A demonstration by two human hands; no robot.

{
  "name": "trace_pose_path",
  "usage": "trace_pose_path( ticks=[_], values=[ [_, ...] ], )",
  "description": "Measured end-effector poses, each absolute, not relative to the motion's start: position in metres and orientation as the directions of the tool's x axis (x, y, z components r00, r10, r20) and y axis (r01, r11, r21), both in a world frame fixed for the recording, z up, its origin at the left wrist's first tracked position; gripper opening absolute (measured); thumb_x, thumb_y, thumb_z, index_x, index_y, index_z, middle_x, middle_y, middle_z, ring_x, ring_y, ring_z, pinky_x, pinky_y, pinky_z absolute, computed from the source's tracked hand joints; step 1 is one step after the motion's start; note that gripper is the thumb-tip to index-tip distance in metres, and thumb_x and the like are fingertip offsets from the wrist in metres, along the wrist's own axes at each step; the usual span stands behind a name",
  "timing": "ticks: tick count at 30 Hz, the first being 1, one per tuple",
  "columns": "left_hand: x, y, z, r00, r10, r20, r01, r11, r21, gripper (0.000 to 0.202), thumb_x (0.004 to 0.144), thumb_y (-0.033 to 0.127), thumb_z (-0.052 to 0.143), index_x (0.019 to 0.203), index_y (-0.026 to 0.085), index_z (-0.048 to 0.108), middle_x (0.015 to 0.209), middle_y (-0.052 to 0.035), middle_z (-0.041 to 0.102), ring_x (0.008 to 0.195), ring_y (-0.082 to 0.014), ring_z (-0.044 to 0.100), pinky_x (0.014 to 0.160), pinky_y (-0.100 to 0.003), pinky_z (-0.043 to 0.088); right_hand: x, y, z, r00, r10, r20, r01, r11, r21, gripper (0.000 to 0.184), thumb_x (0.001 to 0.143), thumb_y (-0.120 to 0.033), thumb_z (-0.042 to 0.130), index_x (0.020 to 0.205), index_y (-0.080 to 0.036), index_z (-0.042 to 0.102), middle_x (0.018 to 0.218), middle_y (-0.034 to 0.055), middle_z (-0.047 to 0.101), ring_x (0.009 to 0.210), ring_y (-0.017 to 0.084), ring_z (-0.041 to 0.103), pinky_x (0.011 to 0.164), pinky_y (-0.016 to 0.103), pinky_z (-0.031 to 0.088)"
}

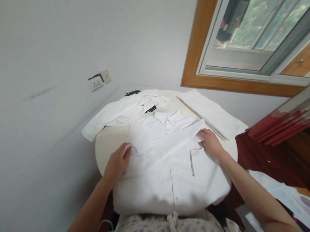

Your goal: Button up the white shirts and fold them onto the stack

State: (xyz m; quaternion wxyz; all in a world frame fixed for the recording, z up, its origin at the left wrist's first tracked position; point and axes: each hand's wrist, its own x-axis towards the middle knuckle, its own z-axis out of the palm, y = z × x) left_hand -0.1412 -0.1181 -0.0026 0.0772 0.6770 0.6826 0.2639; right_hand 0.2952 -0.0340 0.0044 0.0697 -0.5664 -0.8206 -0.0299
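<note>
A white button-up shirt (pixel 165 161) lies front side up on a small round table (pixel 110 141), collar toward the wall. My left hand (pixel 117 162) is closed on a fold of the shirt's fabric at its left side. My right hand (pixel 210 140) lies on the shirt's right shoulder, its fingers pinching the cloth edge there. The shirt's lower part hangs over the table's near rim.
A second white shirt (pixel 124 111) lies crumpled at the table's far left, over something dark and striped (pixel 132 93). A folded white cloth (pixel 211 113) sits at the far right. A wall socket (pixel 97 81), a wood-framed window (pixel 196 52) and red furniture (pixel 277 131) surround the table.
</note>
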Motion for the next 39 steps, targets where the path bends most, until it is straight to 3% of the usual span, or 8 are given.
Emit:
trace_pose_path(
  ticks=[9,15,20,26,28,30,35,39],
  values=[
    [-0.143,-0.117,-0.001,-0.117,0.943,0.31,0.899,-0.032,0.438,0.029,0.093,0.036,0.037,0.107,0.022,0.057,0.094,-0.0062,0.072,0.087,-0.0234,0.068,0.077,-0.031,0.05,0.349,-0.051,-0.015,-0.381,0.872,0.307,0.913,0.407,-0.023,0.065,0.069,-0.002,0.045,0.131,-0.017,0.056,0.122,0.0111,0.063,0.115,0.027,0.052,0.096,0.041,0.039],
    [-0.136,-0.12,0.005,-0.146,0.95,0.276,0.898,0.01,0.439,0.029,0.093,0.036,0.035,0.108,0.021,0.055,0.094,-0.007,0.071,0.088,-0.0237,0.068,0.078,-0.031,0.049,0.355,-0.056,-0.014,-0.368,0.874,0.318,0.924,0.383,0.018,0.064,0.066,-0.002,0.048,0.126,-0.022,0.061,0.128,0.0077,0.061,0.119,0.026,0.049,0.095,0.04,0.038],
    [-0.131,-0.125,0.011,-0.182,0.966,0.183,0.907,0.093,0.41,0.029,0.091,0.041,0.041,0.109,0.022,0.055,0.077,-0.0027,0.068,0.068,-0.0215,0.066,0.065,-0.028,0.046,0.347,-0.066,0.001,-0.324,0.91,0.259,0.941,0.338,-0.012,0.054,0.075,-0.016,0.055,0.128,-0.021,0.061,0.114,0.0112,0.065,0.109,0.029,0.054,0.093,0.044,0.04],
    [-0.125,-0.128,0.007,-0.156,0.974,0.166,0.943,0.096,0.318,0.03,0.092,0.042,0.041,0.111,0.024,0.055,0.08,-0.0031,0.07,0.072,-0.0221,0.067,0.065,-0.028,0.043,0.357,-0.055,0.038,-0.415,0.901,0.124,0.864,0.433,-0.257,0.043,0.086,-0.029,0.051,0.127,-0.023,0.061,0.131,0.0086,0.059,0.119,0.025,0.054,0.099,0.039,0.042],
    [-0.124,-0.129,0.005,-0.145,0.972,0.184,0.95,0.085,0.3,0.03,0.092,0.041,0.04,0.112,0.024,0.056,0.086,-0.0041,0.071,0.075,-0.022,0.067,0.066,-0.028,0.043,0.355,-0.034,0.051,-0.286,0.947,0.143,0.889,0.318,-0.329,0.04,0.09,-0.028,0.044,0.124,-0.021,0.062,0.126,0.0081,0.063,0.108,0.022,0.061,0.092,0.033,0.047],
    [-0.123,-0.13,0.004,-0.135,0.971,0.198,0.953,0.073,0.293,0.03,0.093,0.041,0.04,0.111,0.023,0.056,0.091,-0.0048,0.072,0.077,-0.022,0.068,0.067,-0.028,0.043,0.345,-0.009,0.059,-0.108,0.982,0.158,0.949,0.149,-0.277,0.037,0.092,-0.027,0.042,0.118,-0.017,0.066,0.116,0.0102,0.068,0.096,0.02,0.065,0.087,0.03,0.048],
    [-0.123,-0.131,0.003,-0.119,0.968,0.221,0.955,0.051,0.292,0.03,0.094,0.04,0.038,0.111,0.023,0.056,0.095,-0.0045,0.072,0.081,-0.0214,0.068,0.069,-0.027,0.044,0.309,0.038,0.055,0.172,0.976,-0.131,0.975,-0.188,-0.118,0.047,0.095,-0.043,0.041,0.102,-0.007,0.07,0.08,0.0159,0.072,0.079,0.024,0.069,0.076,0.033,0.05],
    [-0.124,-0.131,0.001,-0.114,0.969,0.219,0.957,0.048,0.288,0.03,0.094,0.039,0.038,0.11,0.023,0.057,0.095,-0.0042,0.072,0.081,-0.021,0.068,0.069,-0.027,0.044,0.297,0.048,0.043,0.218,0.974,-0.067,0.972,-0.223,-0.081,0.042,0.093,-0.042,0.045,0.102,-0.01,0.07,0.105,0.0205,0.07,0.103,0.029,0.065,0.082,0.036,0.049]
  ],
)
